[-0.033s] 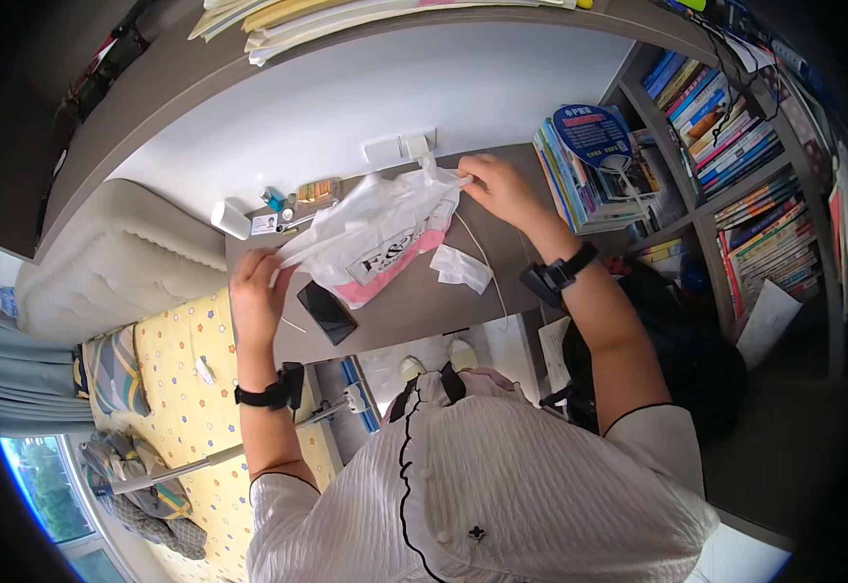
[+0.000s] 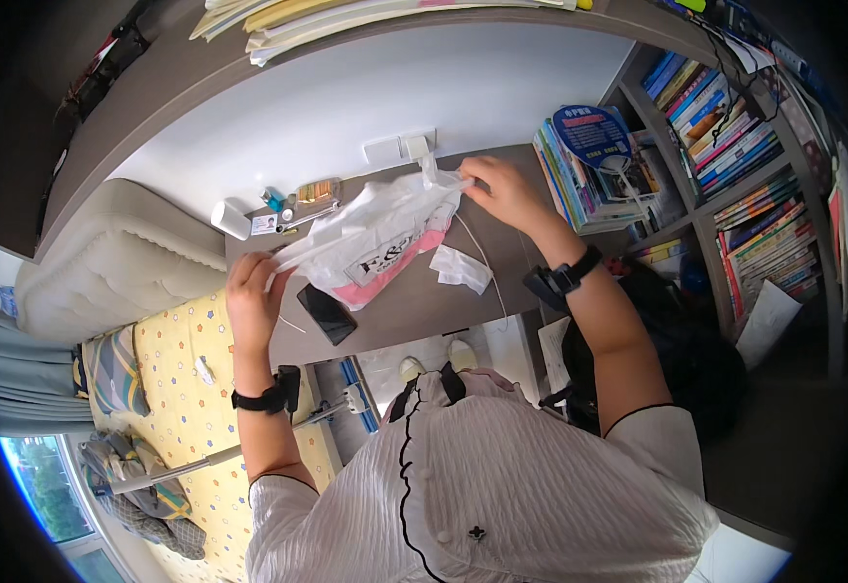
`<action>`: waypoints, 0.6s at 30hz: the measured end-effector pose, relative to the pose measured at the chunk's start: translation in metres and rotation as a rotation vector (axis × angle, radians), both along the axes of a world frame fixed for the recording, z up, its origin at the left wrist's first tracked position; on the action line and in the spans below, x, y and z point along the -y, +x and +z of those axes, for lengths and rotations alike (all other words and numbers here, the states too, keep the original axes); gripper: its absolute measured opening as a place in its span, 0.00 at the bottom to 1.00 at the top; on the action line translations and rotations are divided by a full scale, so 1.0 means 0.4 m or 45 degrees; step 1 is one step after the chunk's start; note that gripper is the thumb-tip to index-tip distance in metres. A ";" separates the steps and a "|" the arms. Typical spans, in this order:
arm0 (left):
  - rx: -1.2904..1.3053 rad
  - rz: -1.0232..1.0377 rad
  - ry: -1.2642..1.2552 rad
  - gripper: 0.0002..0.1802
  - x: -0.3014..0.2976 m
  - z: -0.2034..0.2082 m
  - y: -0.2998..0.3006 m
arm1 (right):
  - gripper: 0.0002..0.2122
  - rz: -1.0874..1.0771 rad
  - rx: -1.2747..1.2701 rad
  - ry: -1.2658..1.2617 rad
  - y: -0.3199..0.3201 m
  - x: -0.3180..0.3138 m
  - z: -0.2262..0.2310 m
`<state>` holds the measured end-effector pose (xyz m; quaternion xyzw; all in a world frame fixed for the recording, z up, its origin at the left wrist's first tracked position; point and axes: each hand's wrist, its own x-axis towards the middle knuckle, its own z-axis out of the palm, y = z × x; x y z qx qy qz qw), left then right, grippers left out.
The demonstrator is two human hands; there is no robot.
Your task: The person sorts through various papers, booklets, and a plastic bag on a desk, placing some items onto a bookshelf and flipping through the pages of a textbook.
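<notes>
A white plastic bag [image 2: 366, 228] with a pink lower band and dark printing is stretched between my hands above the grey-brown desk [image 2: 414, 321]. My left hand [image 2: 253, 291] pinches one top corner of it, and my right hand [image 2: 502, 191] grips the opposite corner, higher up near the wall socket. The bag's upper edge is pulled fairly taut; what it may contain is hidden. Just under its lower left side lies a black smartphone [image 2: 327, 314]. A crumpled white tissue [image 2: 461, 269] rests to the right of the bag, beside a thin white cable [image 2: 485, 255].
Along the wall stand a white cup [image 2: 231, 220], a small teal bottle [image 2: 271, 200] and a clear box [image 2: 318, 192]. Books with a blue hand fan [image 2: 591, 134] on top stand at the right, next to a bookshelf [image 2: 701, 209]. A bed [image 2: 176, 364] is at the left.
My left hand has shifted very slightly left with its corner of the bag. Both hands keep their hold, and the other things stay where they were.
</notes>
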<state>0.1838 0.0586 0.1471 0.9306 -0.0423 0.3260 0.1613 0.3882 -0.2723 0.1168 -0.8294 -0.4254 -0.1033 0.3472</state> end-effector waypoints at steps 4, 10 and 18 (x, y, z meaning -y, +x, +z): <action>-0.034 0.020 -0.120 0.12 -0.006 -0.028 -0.063 | 0.08 0.142 -0.261 0.416 -0.079 0.007 -0.039; -0.070 -0.086 -1.203 0.51 0.083 -0.283 -0.113 | 0.24 0.108 -1.057 0.890 -0.141 0.006 -0.242; -0.143 0.102 -1.550 0.52 0.092 -0.602 0.016 | 0.40 0.055 -0.760 0.448 -0.044 -0.080 -0.460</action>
